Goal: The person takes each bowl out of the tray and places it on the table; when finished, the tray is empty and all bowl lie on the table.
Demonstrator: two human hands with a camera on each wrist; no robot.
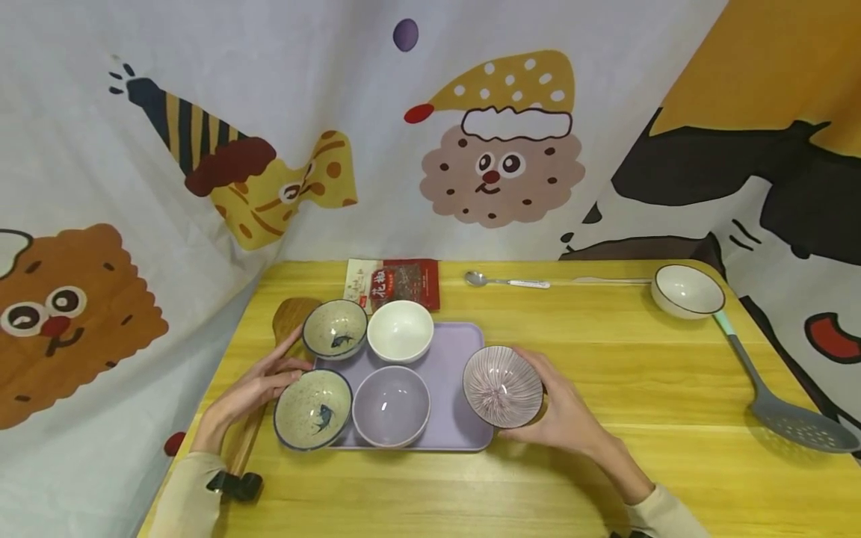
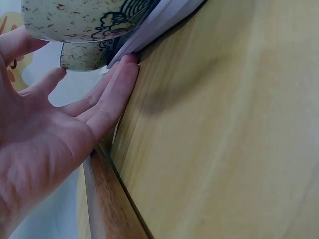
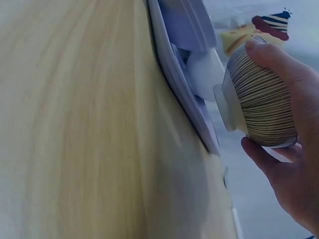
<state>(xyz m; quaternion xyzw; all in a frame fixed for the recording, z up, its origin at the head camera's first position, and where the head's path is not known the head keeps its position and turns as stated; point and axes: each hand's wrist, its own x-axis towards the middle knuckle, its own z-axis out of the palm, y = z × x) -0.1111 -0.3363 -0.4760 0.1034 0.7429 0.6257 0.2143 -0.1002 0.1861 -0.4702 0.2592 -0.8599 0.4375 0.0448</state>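
My right hand point(image 1: 568, 415) grips a striped bowl point(image 1: 502, 387) by its side, thumb and fingers spread round it. The right wrist view shows that bowl point(image 3: 261, 94) raised over the tray's right end, its foot off the surface. A lilac tray point(image 1: 457, 373) bears two speckled fish bowls point(image 1: 312, 409) on the left, a white bowl point(image 1: 400, 332) and a lilac bowl point(image 1: 392, 407). At the tray's left edge is my left hand point(image 1: 258, 385), its fingers nearly straight. In the left wrist view, its fingertips point(image 2: 130, 59) meet the tray edge and the thumb lies against a speckled bowl point(image 2: 84, 20).
A wooden spatula point(image 1: 294, 314) lies under my left forearm. Behind the tray are a red spice packet point(image 1: 403, 284) and a spoon point(image 1: 504, 282). On the right stand a dark-rimmed white bowl point(image 1: 687, 291) and a grey slotted turner point(image 1: 800, 422). A printed cloth point(image 1: 377, 224) hangs behind.
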